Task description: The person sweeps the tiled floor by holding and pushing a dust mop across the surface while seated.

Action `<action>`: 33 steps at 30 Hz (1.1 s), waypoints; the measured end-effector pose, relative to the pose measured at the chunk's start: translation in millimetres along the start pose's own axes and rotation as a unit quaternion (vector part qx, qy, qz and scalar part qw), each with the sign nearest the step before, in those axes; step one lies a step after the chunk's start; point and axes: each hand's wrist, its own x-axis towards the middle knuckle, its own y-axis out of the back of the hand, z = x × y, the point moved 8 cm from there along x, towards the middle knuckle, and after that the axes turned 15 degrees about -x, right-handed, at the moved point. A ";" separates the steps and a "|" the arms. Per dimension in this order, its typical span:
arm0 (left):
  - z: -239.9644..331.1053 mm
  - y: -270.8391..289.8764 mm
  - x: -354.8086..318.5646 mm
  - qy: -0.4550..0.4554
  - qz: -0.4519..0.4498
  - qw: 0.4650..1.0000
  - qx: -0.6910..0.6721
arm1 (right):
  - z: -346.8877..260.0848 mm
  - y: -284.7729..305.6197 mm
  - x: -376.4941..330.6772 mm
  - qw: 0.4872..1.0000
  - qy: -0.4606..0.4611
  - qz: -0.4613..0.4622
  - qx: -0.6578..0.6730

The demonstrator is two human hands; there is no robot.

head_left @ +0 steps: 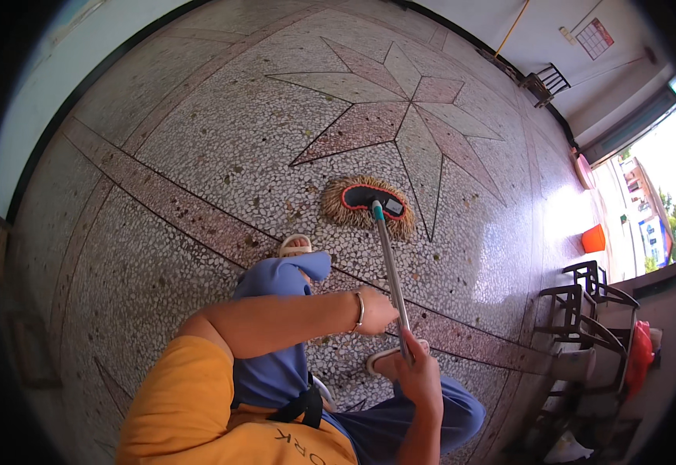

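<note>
Mop handle [389, 260] in right hand [419, 376]

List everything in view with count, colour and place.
mop: one, tan and grey, centre
floor: one, speckled grey, throughout
star pattern: one, pink and grey, beyond mop
bucket: one, orange, right
opening: one, bright, right
container: one, pale, lower right
furniture: count unclear, dark, right
bundle: one, red, by furniture
chair: one, dark, upper right
sheet: one, white and red, upper right
stick: one, yellow, upper right
bracelet: one, silver, left wrist
sandals: two, cream, on floor
shirt: one, orange-yellow, lower left
trousers: one pair, blue, lower middle
left hand: one, bare, at mop
right hand: one, bare, around mop
</note>
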 end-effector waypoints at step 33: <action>-31.7 21.8 -12.7 0.050 0.039 0.997 -0.032 | -27.5 -12.0 52.7 1.000 0.002 -0.028 0.007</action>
